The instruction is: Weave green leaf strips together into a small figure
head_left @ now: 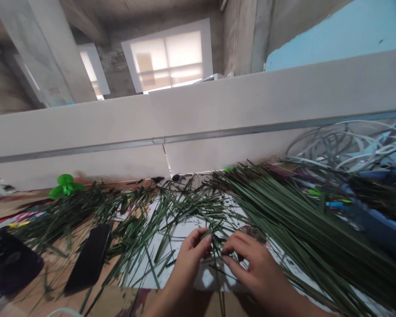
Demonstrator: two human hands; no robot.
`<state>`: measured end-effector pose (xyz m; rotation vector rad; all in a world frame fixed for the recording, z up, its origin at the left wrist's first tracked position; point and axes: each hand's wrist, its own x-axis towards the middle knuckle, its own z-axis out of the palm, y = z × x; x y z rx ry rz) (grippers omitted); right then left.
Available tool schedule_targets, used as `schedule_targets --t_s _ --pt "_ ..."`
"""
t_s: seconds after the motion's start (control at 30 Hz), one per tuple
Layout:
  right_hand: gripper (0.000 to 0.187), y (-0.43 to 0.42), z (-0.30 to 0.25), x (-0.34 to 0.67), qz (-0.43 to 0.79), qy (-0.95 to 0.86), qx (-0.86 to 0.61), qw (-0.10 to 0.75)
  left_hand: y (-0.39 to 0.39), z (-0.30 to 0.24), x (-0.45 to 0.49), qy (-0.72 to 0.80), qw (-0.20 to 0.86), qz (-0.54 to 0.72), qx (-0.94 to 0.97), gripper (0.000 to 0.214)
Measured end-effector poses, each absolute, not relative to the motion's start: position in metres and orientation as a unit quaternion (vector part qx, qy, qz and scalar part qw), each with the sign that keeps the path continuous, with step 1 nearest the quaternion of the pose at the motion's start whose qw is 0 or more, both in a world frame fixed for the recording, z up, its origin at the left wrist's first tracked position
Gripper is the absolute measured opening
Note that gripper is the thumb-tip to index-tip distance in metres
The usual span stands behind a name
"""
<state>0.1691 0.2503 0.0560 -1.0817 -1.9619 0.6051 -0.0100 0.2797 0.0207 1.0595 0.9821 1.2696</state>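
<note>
My left hand point(191, 253) and my right hand point(251, 264) meet low in the middle of the view, their fingertips pinching narrow green palm-leaf strips point(216, 246). The small tangle of strips between my fingers partly hides what they form. A long sheaf of leaf strips point(284, 211) fans out to the right of my right hand, and looser, darker strips point(135, 220) spread to the left. Under my hands lies a white paper sheet point(171, 235). A small rounded brownish object point(253, 233) sits just beyond my right hand.
A black smartphone point(89, 257) lies on the wooden table point(95, 299) left of my hands, beside a dark bag point(9, 264) and a green plastic object point(65, 186). Pale coiled strips point(346, 147) and a blue container point(376, 220) stand at right, against a white partition point(218, 119).
</note>
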Motion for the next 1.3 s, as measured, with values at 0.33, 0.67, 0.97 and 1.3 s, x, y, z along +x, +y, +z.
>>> schedule_targets --t_s 0.33,0.67,0.97,1.3 --pt "0.029 0.257 0.069 0.181 0.319 -0.688 -0.426 0.493 0.28 0.033 -0.011 0.392 0.623 0.523 0.429 0.032" --pt "0.014 0.264 0.059 0.175 0.375 -0.67 -0.454 0.452 0.28 0.033 -0.011 0.373 0.628 0.511 0.453 0.031" --pt "0.03 0.273 0.053 0.175 0.522 -0.595 -0.407 0.456 0.277 0.041 -0.008 0.38 0.644 0.483 0.455 0.041" --pt "0.037 0.274 0.052 0.169 0.593 -0.53 -0.408 0.447 0.271 0.047 -0.002 0.352 0.643 0.486 0.476 0.051"
